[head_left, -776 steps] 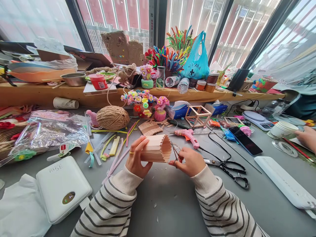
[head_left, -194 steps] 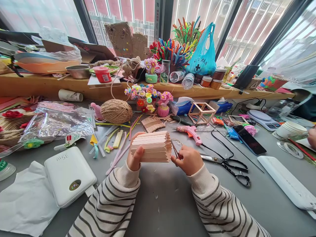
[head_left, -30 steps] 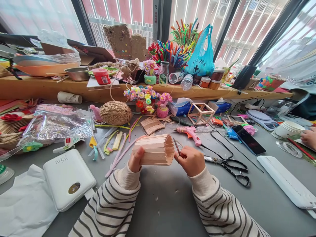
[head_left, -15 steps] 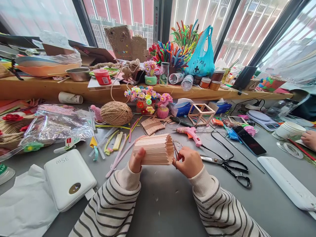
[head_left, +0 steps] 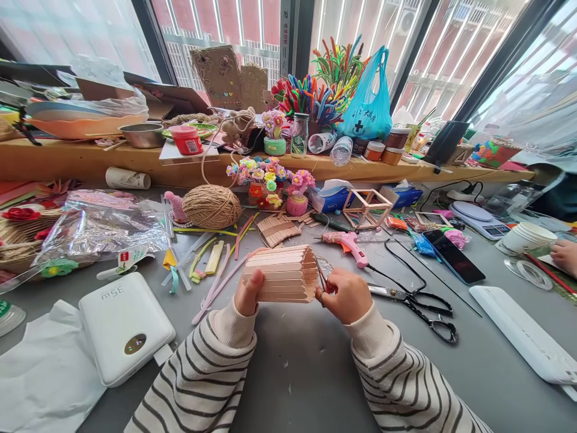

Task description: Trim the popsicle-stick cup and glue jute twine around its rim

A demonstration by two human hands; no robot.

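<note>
A cup made of wooden craft sticks (head_left: 282, 275) lies on its side in the air above the table, its open end facing right. My left hand (head_left: 249, 291) is closed around its left end, thumb on the near side. At the open rim, my right hand (head_left: 346, 294) grips small scissors (head_left: 321, 276) by the handles. Their thin dark blades reach to the rim; whether they touch it I cannot tell. Behind the cup lies a bundle of craft sticks (head_left: 278, 230). A pink glue gun (head_left: 346, 245) rests beyond my right hand, with large black-handled scissors (head_left: 412, 300) to its right.
At left are a white power bank (head_left: 128, 331) and a clear plastic bag (head_left: 106, 231). A twine ball (head_left: 211, 206) and a stick frame (head_left: 367, 209) stand further back. A phone (head_left: 455, 255) and a long white case (head_left: 523, 331) lie right. Another person's hand (head_left: 564, 257) shows at the right edge.
Almost nothing differs. The view has shifted very slightly; both hands keep their holds on the stick cup and the small scissors.
</note>
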